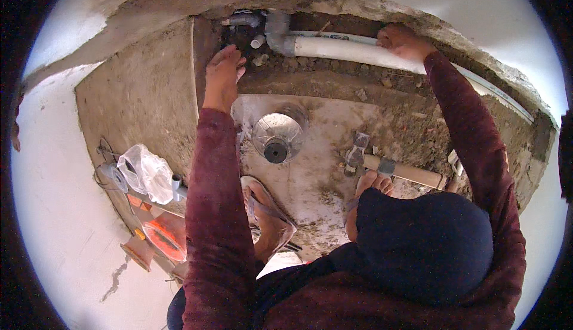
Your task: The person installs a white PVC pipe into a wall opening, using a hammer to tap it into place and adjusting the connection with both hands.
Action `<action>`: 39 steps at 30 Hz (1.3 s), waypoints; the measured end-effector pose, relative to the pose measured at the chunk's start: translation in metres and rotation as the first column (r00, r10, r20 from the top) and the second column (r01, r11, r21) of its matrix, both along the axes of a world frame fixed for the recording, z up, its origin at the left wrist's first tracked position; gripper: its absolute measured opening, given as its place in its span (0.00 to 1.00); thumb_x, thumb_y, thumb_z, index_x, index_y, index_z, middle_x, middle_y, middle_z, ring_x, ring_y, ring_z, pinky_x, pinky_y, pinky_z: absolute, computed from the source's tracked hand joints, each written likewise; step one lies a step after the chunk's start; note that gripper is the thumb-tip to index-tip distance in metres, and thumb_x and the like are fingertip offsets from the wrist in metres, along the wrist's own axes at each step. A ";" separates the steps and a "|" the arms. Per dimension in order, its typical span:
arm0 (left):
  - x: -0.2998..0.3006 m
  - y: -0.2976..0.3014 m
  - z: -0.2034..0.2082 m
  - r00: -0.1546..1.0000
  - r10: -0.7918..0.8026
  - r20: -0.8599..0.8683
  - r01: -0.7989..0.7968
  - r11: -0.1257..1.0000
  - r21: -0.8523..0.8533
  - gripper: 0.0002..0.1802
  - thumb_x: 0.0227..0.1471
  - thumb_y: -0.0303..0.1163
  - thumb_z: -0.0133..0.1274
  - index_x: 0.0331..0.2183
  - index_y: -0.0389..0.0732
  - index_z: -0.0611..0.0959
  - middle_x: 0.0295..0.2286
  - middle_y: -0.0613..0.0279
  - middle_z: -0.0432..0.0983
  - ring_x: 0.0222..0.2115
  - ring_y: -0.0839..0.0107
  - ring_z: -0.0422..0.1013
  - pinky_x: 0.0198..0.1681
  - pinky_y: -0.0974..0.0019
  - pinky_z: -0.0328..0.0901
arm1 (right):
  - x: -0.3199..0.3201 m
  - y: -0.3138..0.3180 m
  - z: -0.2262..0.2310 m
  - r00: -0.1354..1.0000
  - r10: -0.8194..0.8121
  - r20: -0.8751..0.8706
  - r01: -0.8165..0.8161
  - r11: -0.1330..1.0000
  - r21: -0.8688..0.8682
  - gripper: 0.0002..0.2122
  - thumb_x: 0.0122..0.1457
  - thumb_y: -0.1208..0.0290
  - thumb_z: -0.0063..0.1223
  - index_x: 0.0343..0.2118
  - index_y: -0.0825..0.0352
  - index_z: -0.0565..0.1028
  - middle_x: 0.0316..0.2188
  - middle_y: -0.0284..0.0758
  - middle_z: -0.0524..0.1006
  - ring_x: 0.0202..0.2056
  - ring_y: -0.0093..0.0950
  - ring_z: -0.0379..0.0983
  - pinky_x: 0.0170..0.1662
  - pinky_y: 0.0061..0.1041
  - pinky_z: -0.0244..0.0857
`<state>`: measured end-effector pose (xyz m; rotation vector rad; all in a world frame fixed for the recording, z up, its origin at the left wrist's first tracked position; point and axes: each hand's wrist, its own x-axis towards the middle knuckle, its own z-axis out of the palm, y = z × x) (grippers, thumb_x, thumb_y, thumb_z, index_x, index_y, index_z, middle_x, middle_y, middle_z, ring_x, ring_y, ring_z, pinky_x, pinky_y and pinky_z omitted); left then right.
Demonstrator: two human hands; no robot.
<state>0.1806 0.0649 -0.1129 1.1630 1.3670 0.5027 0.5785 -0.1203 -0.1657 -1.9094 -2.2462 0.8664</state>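
My left hand (pixel 224 78) reaches to the left end of a dirt trench, fingers curled; what they hold, if anything, is hidden. Near its fingertips, a short white pipe end (pixel 257 42) pokes out below a dark grey pipe fitting (pixel 243 19). To the right, a grey elbow (pixel 279 33) joins a thick white pipe (pixel 340 49) lying along the trench. Behind the thick one runs a thinner pale pipe (pixel 358 39). My right hand (pixel 407 42) is closed around this thinner pipe, its palm just above the thick pipe.
A clear bottle with a dark cap (pixel 276 150) stands between my arms. By my right foot lies a hammer (pixel 412 172) with a wooden handle. At left are a plastic bag (pixel 146 173), a grey pipe fitting (pixel 178 187) and an orange-red object (pixel 164 238). Rough wall overhangs the trench.
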 end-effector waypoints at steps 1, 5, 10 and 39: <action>-0.005 -0.004 0.001 1.000 0.018 0.022 -0.017 1.000 -0.023 0.17 0.51 0.30 0.53 0.44 0.38 0.76 0.34 0.64 0.74 0.30 0.74 0.71 0.30 0.74 0.63 | -0.003 -0.003 0.003 0.996 -0.063 -0.061 0.063 0.998 -0.001 0.11 0.50 0.67 0.46 0.34 0.64 0.75 0.28 0.40 0.72 0.35 0.39 0.68 0.40 0.39 0.61; 0.010 -0.009 0.031 0.999 0.036 -0.029 -0.039 0.993 -0.110 0.16 0.52 0.33 0.53 0.44 0.40 0.76 0.36 0.66 0.74 0.31 0.76 0.71 0.32 0.73 0.63 | 0.006 -0.006 -0.006 0.983 -0.172 -0.063 0.165 0.981 -0.105 0.12 0.56 0.63 0.46 0.37 0.68 0.72 0.33 0.40 0.73 0.36 0.36 0.69 0.39 0.34 0.61; 0.002 -0.009 0.030 0.995 -0.046 -0.084 0.036 0.992 -0.119 0.18 0.52 0.37 0.53 0.44 0.41 0.77 0.36 0.68 0.74 0.30 0.79 0.70 0.32 0.73 0.62 | -0.003 0.003 0.000 0.945 -0.283 -0.167 0.239 0.940 -0.243 0.13 0.58 0.62 0.45 0.35 0.68 0.71 0.29 0.41 0.73 0.31 0.36 0.68 0.37 0.33 0.61; 0.226 -0.117 -0.014 0.315 -0.620 -0.719 0.918 0.392 0.064 0.41 0.47 0.65 0.42 0.53 0.45 0.70 0.55 0.55 0.58 0.57 0.57 0.52 0.60 0.51 0.42 | 0.000 -0.004 0.010 0.936 -0.292 -0.198 0.248 0.944 -0.217 0.14 0.51 0.64 0.52 0.37 0.67 0.74 0.36 0.43 0.75 0.39 0.37 0.71 0.45 0.33 0.62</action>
